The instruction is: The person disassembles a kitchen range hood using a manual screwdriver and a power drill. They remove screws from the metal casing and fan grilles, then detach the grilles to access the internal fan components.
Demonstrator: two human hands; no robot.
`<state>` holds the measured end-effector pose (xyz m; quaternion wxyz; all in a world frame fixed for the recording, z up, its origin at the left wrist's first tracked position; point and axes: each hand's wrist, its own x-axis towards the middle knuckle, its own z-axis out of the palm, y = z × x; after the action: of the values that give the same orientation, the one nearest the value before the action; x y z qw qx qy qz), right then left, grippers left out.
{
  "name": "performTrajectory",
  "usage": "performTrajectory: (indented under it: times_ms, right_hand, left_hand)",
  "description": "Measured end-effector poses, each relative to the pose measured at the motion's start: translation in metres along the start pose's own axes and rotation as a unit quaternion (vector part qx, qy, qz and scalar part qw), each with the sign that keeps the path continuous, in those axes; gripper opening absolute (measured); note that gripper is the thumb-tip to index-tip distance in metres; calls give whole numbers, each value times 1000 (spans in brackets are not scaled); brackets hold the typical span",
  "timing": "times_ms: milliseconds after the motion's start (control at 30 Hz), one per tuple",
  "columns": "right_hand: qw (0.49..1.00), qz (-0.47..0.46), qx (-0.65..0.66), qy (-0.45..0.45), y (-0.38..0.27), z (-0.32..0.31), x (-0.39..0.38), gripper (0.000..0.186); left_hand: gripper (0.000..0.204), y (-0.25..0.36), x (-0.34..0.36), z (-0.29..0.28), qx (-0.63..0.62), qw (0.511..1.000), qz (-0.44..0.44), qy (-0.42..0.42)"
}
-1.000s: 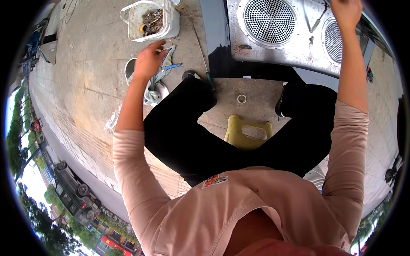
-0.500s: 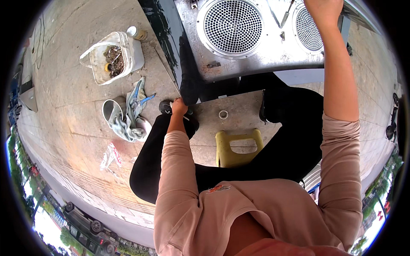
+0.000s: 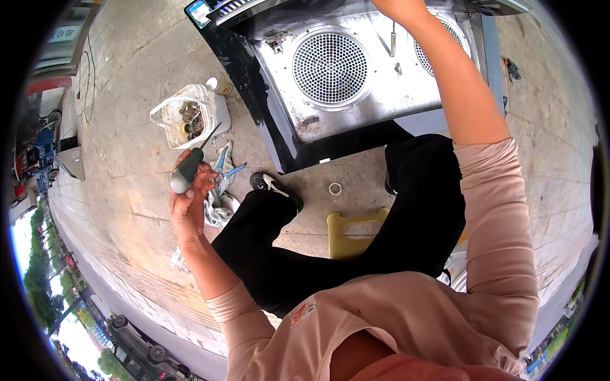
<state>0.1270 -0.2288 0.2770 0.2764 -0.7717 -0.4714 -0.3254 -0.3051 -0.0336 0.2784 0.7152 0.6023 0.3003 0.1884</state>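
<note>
My left hand (image 3: 189, 209) grips a screwdriver (image 3: 189, 166) with a green and grey handle, its shaft pointing up and right. My right hand (image 3: 403, 9) is at the top edge, on or beside the raised dark panel (image 3: 273, 11) of an appliance; its fingers are out of frame. Below it lies the appliance's stained metal plate (image 3: 387, 89), with two round perforated grilles (image 3: 330, 66) and a slim metal part (image 3: 393, 41) between them. The right grille is partly behind my arm.
A white bucket (image 3: 170, 119) of debris, a small can (image 3: 217, 85), a rag (image 3: 219, 209) and blue-handled pliers (image 3: 234, 171) lie left of the appliance. A yellow stool (image 3: 343, 244) and a small ring (image 3: 335, 188) are between my legs. A cable (image 3: 89, 89) runs along the pavement.
My left hand reached down beside my foot and has now lifted the screwdriver up to the left. The appliance's raised panel has come into view. My right hand appears further left in frame.
</note>
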Motion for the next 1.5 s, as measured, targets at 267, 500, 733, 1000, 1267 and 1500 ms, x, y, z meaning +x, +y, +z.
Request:
performTrajectory:
  times_ms: [267, 500, 733, 1000, 1267, 1500]
  right_hand:
    - [967, -123, 84, -207, 67, -35, 23, 50]
    - [956, -106, 152, -228, 73, -29, 33, 49]
    - [962, -145, 155, -170, 74, -18, 23, 41]
    - [956, -155, 168, -186, 76, -49, 3, 42]
    - [950, -131, 198, -203, 68, -58, -8, 43]
    - [968, 81, 91, -221, 112, -107, -37, 17]
  left_hand:
    - [34, 52, 0, 142, 293, 936, 192, -27]
    - [42, -21, 109, 281, 231, 925, 276, -121]
    - [45, -93, 157, 360, 306, 930, 145, -142]
    - [44, -128, 205, 414, 358, 921, 101, -118]
    - [45, -117, 202, 415, 368, 914, 66, -155]
    - [45, -116, 182, 411, 333, 925, 77, -166]
